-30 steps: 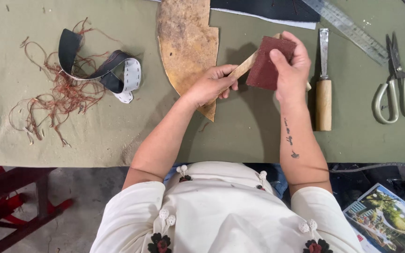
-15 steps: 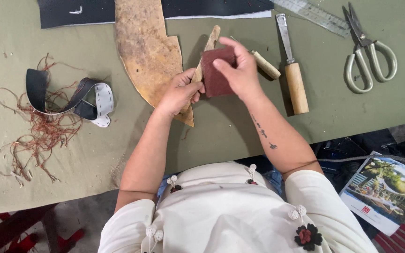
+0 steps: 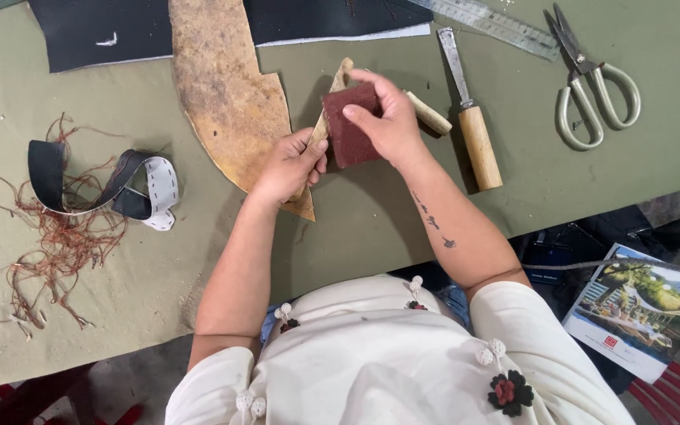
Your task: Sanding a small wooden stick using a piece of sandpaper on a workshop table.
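My left hand (image 3: 289, 165) pinches the lower end of a narrow tan leather strip (image 3: 332, 98), fingers closed on it. My right hand (image 3: 387, 118) is clamped round a dark red sanding block (image 3: 349, 126), pressed against the strip just above that pinch. With so little strip held, I judge a hard stroke could bend it or drag it free. The wooden-handled knife (image 3: 472, 118) lies just right of my right hand, close enough to knock.

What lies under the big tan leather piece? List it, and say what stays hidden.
The tan leather piece lies over a black sheet at its top and on the green table below. Whatever sits directly beneath it is covered.
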